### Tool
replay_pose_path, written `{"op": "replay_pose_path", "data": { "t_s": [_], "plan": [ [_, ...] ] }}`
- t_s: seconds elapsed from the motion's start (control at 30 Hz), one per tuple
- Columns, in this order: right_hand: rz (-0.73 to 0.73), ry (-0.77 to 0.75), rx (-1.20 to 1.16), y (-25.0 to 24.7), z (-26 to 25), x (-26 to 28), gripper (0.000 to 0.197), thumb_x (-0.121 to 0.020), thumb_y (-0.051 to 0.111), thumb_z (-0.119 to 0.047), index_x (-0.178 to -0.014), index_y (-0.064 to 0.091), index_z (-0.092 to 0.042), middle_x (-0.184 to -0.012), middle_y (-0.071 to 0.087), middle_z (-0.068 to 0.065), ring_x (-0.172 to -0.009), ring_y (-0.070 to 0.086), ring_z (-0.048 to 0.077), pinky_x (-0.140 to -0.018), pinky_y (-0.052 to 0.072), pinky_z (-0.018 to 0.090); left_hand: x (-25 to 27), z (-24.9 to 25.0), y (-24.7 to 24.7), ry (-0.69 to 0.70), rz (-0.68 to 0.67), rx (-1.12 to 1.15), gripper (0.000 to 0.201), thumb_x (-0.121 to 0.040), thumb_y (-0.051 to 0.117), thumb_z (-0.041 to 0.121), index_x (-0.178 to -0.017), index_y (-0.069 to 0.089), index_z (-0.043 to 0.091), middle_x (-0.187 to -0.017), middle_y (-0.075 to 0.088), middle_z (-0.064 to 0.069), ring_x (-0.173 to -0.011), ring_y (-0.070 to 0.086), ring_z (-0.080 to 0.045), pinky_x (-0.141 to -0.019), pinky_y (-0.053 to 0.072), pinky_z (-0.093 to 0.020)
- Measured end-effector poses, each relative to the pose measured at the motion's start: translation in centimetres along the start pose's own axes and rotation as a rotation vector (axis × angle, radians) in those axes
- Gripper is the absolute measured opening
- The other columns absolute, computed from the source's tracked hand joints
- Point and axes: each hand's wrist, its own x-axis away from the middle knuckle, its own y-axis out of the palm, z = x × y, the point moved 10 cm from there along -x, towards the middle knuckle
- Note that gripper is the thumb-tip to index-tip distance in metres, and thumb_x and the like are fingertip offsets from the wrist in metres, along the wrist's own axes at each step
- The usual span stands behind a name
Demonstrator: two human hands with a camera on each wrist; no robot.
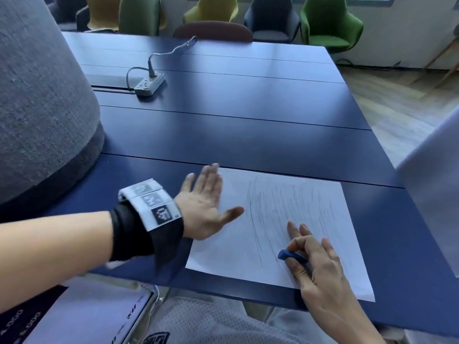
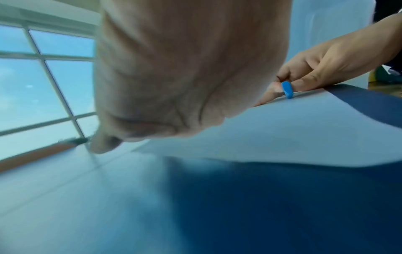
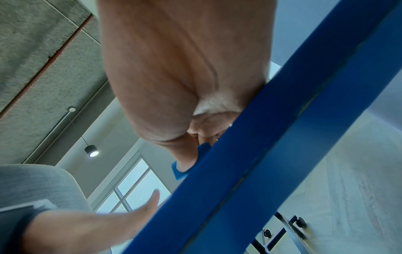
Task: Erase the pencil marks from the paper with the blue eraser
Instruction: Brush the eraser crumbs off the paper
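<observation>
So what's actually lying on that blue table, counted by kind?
Paper: 1
Blue eraser, pinched in the right hand: 1
Power strip: 1
Hands, counting the open left hand: 2
Total: 5

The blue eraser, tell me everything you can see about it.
The blue eraser is a small, flat block with rounded ends, matte and rubbery-looking. The right hand pinches it between thumb and fingers, tilted on edge, its lower end on the paper among the pencil marks, near the sheet's near edge.
</observation>
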Motion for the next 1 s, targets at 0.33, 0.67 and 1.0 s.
{"op": "replay_pose_path", "data": {
  "t_s": [0.33, 0.67, 1.0],
  "plan": [
    [0.002, 0.027, -0.048, -0.3, 0.2, 0.0, 0.018, -0.095, 0.055, -0.017, -0.087, 0.047, -0.031, -0.141, 0.038, -0.032, -0.139, 0.012, -0.017, -0.119, -0.001, 0.019, -3.6, 4.3, 0.0, 0.205, -0.087, -0.087, 0.082, -0.097, 0.012, 0.065, -0.152, -0.024, 0.015, -0.156, -0.036, -0.001, -0.144, -0.031, -0.013, -0.119, -0.014, -0.046],
    [0.022, 0.019, -0.07, -0.4, 0.3, 0.0, 0.017, -0.094, 0.057, -0.018, -0.087, 0.048, -0.029, -0.143, 0.04, -0.029, -0.136, 0.012, -0.021, -0.119, -0.001, 0.019, 1.8, 2.4, 2.9, 0.245, -0.109, -0.106, 0.117, -0.045, -0.035, 0.087, -0.142, -0.038, 0.021, -0.15, -0.045, 0.0, -0.136, -0.043, -0.013, -0.116, -0.022, -0.043],
    [0.002, 0.029, -0.072, -0.1, 0.4, 0.0, 0.021, -0.093, 0.059, -0.015, -0.086, 0.047, -0.031, -0.136, 0.038, -0.036, -0.135, 0.012, -0.023, -0.114, -0.003, 0.011, 4.0, 5.2, 2.2, 0.411, -0.065, -0.219, 0.095, -0.072, -0.019, 0.08, -0.143, -0.037, 0.02, -0.148, -0.047, 0.0, -0.134, -0.046, -0.011, -0.113, -0.028, -0.04]
  ]
}}
